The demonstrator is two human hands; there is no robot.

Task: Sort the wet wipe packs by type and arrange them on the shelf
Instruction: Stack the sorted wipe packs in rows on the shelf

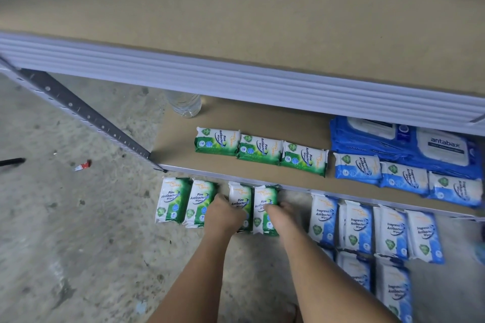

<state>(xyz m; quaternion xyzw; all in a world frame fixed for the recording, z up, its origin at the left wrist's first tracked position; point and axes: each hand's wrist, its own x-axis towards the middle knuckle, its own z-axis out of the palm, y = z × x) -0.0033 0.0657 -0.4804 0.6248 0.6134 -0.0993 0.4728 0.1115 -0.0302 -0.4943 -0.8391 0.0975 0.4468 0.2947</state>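
Several green pine wipe packs lie in a row on the concrete floor before the low shelf [183, 149]. My left hand [225, 214] grips the third green pack [240, 198]. My right hand [279, 214] grips the fourth green pack [265, 199] beside it. Two more green packs [183, 200] lie to the left of my hands. On the shelf, three green packs [259, 149] stand in a row, with three small blue fragrance-free packs [405, 178] to their right. Several blue packs [378, 228] lie on the floor at the right.
Large blue antabax packs [409, 144] are stacked at the back right of the shelf. A clear plastic bottle [185, 103] stands at the shelf's back left. A grey upright post [86, 115] slants down the left corner. An upper shelf board [236, 21] overhangs above.
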